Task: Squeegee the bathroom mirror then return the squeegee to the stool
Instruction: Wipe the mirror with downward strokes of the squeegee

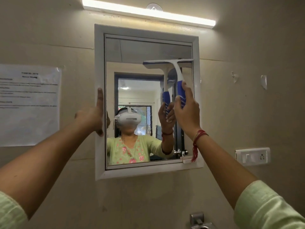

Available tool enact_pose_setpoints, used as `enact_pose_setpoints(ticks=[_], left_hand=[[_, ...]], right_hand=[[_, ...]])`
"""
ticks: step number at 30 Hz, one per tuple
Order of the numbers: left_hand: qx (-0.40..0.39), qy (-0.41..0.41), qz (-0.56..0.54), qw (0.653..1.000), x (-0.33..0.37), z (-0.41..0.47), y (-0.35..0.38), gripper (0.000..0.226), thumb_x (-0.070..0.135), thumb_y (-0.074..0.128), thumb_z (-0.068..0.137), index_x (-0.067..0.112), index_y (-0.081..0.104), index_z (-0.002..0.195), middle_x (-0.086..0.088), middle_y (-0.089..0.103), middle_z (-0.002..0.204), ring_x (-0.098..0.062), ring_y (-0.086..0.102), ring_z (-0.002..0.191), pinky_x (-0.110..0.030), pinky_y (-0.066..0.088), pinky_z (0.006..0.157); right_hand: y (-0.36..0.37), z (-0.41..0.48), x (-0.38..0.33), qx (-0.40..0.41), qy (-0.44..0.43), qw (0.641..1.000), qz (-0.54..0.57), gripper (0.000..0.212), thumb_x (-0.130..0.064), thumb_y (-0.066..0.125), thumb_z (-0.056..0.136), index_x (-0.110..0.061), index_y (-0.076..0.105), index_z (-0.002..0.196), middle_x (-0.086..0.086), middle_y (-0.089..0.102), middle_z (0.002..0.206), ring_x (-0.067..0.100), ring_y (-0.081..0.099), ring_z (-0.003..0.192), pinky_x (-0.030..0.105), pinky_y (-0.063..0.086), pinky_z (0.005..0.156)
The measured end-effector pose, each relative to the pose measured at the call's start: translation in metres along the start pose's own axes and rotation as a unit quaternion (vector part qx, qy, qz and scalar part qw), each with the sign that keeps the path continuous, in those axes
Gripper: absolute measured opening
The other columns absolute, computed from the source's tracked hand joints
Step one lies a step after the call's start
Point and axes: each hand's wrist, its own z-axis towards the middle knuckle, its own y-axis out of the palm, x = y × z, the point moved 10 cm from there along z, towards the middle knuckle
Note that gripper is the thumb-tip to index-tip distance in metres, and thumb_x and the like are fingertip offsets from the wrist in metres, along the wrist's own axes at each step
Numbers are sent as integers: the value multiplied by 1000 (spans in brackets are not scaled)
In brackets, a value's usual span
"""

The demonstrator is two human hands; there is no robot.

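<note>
A white-framed mirror [132,90] hangs on the beige wall. My right hand [187,111] grips the blue part of the handle of a white and blue squeegee [175,66]. Its blade lies flat against the glass in the upper right part of the mirror, with its right end at the frame. My left hand [94,116] holds the mirror's left frame edge, fingers pointing up along it. The stool is not in view.
A tube light [148,11] glows above the mirror. A printed paper sheet [28,104] is taped to the wall on the left. A switch and socket plate [252,157] sits to the right. A metal tap top [198,219] shows at the bottom.
</note>
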Motion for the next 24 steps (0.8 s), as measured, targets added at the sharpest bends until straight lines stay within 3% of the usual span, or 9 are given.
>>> enact_pose_setpoints(ticks=[3, 7, 11, 14, 20, 24], left_hand=[[13, -14, 25, 999, 0, -1, -1, 154, 23, 85, 63, 31, -62, 108, -28, 61, 114, -36, 64, 89, -48, 50, 80], [13, -19, 37, 999, -1, 0, 1, 153, 24, 85, 64, 30, -61, 109, -26, 62, 108, -32, 63, 81, -43, 47, 68], [8, -21, 39, 999, 0, 0, -1, 153, 23, 85, 64, 28, -60, 112, -26, 63, 107, -33, 63, 82, -45, 49, 73], [8, -26, 44, 999, 1, 0, -1, 152, 23, 85, 64, 26, -58, 116, -26, 62, 111, -34, 63, 85, -46, 49, 75], [11, -25, 33, 999, 3, 1, 0, 153, 20, 85, 63, 26, -58, 115, -31, 58, 116, -41, 62, 94, -52, 48, 83], [5, -5, 2, 1000, 0, 1, 3, 157, 18, 87, 60, 34, -63, 105, -34, 58, 113, -42, 63, 90, -53, 50, 86]], right_hand=[[0, 25, -5, 6, -5, 1000, -1, 47, -21, 48, 94, -23, 34, 138, 6, 59, 120, 6, 57, 89, 6, 43, 63], [0, 22, -2, 8, 1, 1000, 0, 48, -21, 48, 95, -23, 33, 141, -5, 59, 107, -8, 57, 71, 2, 45, 57], [-3, -34, 21, -9, 22, 1000, -5, 52, -25, 47, 94, -29, 27, 142, 4, 63, 110, 10, 63, 86, 30, 57, 76], [-7, -59, 24, -16, 12, 1000, -6, 53, -24, 49, 94, -28, 27, 142, 8, 61, 115, 16, 63, 88, 36, 58, 77], [1, -25, 9, -2, 23, 1000, 2, 49, -26, 48, 94, -25, 31, 141, 6, 62, 119, 11, 62, 94, 18, 51, 75], [3, -50, 20, -4, 41, 999, 0, 51, -29, 47, 95, -32, 27, 142, 6, 61, 115, 10, 60, 88, 26, 55, 74]])
